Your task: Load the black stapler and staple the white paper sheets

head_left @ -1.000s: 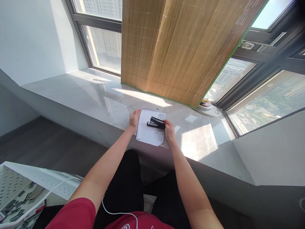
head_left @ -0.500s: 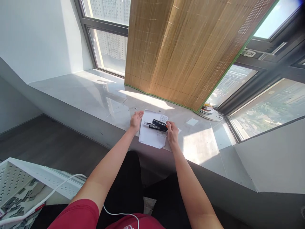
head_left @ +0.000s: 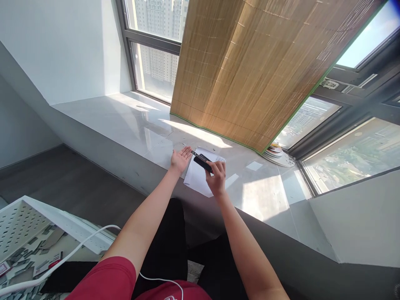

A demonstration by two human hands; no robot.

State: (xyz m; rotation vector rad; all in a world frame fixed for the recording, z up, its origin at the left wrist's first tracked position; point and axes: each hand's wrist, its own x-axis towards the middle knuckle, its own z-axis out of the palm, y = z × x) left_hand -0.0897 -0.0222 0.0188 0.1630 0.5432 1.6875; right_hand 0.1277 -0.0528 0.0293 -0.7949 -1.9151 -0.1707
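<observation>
The right hand (head_left: 216, 179) is gripping a black stapler (head_left: 203, 163) by its rear part, with the thumb and the bent fingers closing around the body. The left hand (head_left: 180, 160) is opening wide and flat, its bare palm facing upward and its fingers reaching toward the front of the stapler. The fingertips and this front end are lying very near to each other; whether they are touching, I cannot tell.

The stapler is being held over a white sheet of paper (head_left: 198, 179), which is resting at the near edge of the window sill (head_left: 125, 125). Its long axis is running aslant, from the right hand toward the far left, and its front, where a metallic part is showing, is pointing to the left fingertips. Some print is appearing on the paper near its far right corner.

At the lower left, a white basket (head_left: 62, 218) with a perforated wall is containing many flat grey pieces (head_left: 25, 258) and a small red-and-white box (head_left: 55, 261). A white cable (head_left: 78, 248) is passing across its opening.
</observation>
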